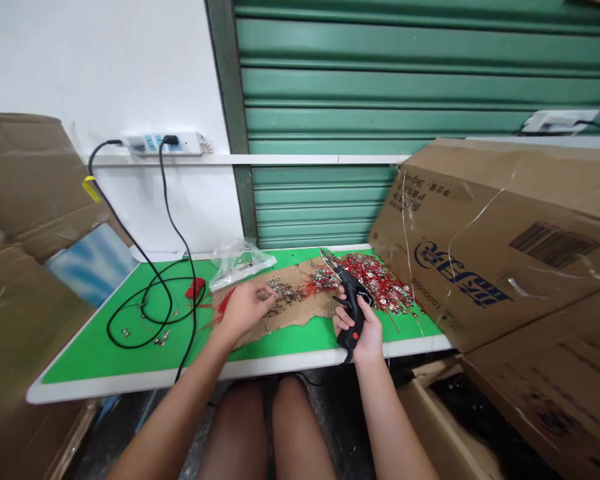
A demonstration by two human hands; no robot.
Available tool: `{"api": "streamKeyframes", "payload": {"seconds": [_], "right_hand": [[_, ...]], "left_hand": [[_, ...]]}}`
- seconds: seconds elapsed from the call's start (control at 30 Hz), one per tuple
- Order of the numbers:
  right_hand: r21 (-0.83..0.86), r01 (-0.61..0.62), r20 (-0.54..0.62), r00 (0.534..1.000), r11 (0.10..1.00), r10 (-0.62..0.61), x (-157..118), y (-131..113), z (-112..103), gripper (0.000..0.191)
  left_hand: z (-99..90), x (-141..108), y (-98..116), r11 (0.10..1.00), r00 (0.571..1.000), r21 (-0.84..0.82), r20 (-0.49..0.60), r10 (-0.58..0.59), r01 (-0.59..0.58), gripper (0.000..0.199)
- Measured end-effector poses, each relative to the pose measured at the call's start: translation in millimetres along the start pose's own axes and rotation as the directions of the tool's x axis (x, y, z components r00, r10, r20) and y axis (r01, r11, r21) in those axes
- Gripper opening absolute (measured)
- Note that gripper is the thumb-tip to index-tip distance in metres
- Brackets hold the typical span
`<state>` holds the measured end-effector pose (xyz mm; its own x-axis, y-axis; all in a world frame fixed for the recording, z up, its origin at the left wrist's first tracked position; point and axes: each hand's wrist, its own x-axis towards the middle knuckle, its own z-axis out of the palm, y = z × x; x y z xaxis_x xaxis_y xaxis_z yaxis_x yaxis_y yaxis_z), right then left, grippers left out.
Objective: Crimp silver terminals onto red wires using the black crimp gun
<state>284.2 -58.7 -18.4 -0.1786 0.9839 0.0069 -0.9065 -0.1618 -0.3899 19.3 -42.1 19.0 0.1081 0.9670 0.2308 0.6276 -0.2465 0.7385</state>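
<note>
In my right hand [363, 332] is a black glue gun [351, 300] with a red button, its metal nozzle end pointing up and to the left. My fingers are wrapped round its handle. My left hand [247, 307] hovers over a torn cardboard sheet [285, 327], fingertips pinched together; whatever is between them is too small to make out. Right beside those fingertips lie many small dark metal pieces [286, 297] on the cardboard. Some red strands [224, 305] show behind my left hand. Beyond the glue gun spreads a pile of red strings with shiny silver pieces [380, 283].
A clear plastic bag [237, 260] and a red object [195, 288] lie on the green tabletop [90, 347]. Black cables [166, 200] run down from a power strip [165, 143] on the left. Large cardboard boxes [480, 233] flank the right side, more cardboard [25, 267] the left.
</note>
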Motion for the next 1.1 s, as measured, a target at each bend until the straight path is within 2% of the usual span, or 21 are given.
{"api": "streamKeyframes", "payload": {"seconds": [0.07,0.13,0.23,0.33,0.47,0.57,0.7,0.8,0.97,1.1], "right_hand": [[-0.008,0.002,0.001,1.0,1.0,-0.002,-2,0,0,0.022],[-0.021,0.003,0.001,1.0,1.0,-0.003,-4,0,-1,0.021],[-0.031,0.024,0.003,1.0,0.999,-0.024,-5,0,-1,0.022],[-0.037,0.021,0.003,1.0,0.999,-0.021,-4,1,-1,0.024],[-0.017,-0.002,-0.031,1.0,1.0,0.001,-3,2,1,0.022],[0.004,0.003,-0.063,0.998,1.0,-0.003,-3,2,3,0.021],[0.004,-0.013,-0.083,0.996,1.0,0.013,-3,1,4,0.022],[-0.006,-0.009,-0.075,0.997,1.0,0.009,-3,2,3,0.023],[0.01,-0.013,-0.085,0.996,1.0,0.014,-2,2,2,0.021],[0.002,-0.024,-0.078,0.997,1.0,0.025,-2,2,3,0.02]], "left_hand": [[23.8,23,22,1.0,1.0,-0.016,-0.022,-0.014,0.014,0.018],[46.7,42,37,0.999,1.0,-0.038,0.007,0.015,-0.015,0.017],[61.2,55,37,0.996,0.995,-0.01,0.036,0.091,-0.091,0.018],[45.9,57,17,0.991,0.998,0.123,-0.003,0.057,-0.056,0.021],[10.5,58,-11,0.953,0.986,0.261,0.106,0.132,-0.155,0.015],[-4.3,61,-18,0.91,0.981,0.386,0.175,0.086,-0.148,0.026],[-5.9,66,-20,0.819,0.976,0.563,0.219,-0.017,-0.112,0.032],[-0.9,71,-21,0.78,0.972,0.615,0.232,-0.04,-0.115,0.035],[6.1,81,-23,0.778,0.969,0.617,0.245,-0.042,-0.122,0.034],[7.9,84,-20,0.804,0.978,0.589,0.201,-0.051,-0.079,0.032]]}}
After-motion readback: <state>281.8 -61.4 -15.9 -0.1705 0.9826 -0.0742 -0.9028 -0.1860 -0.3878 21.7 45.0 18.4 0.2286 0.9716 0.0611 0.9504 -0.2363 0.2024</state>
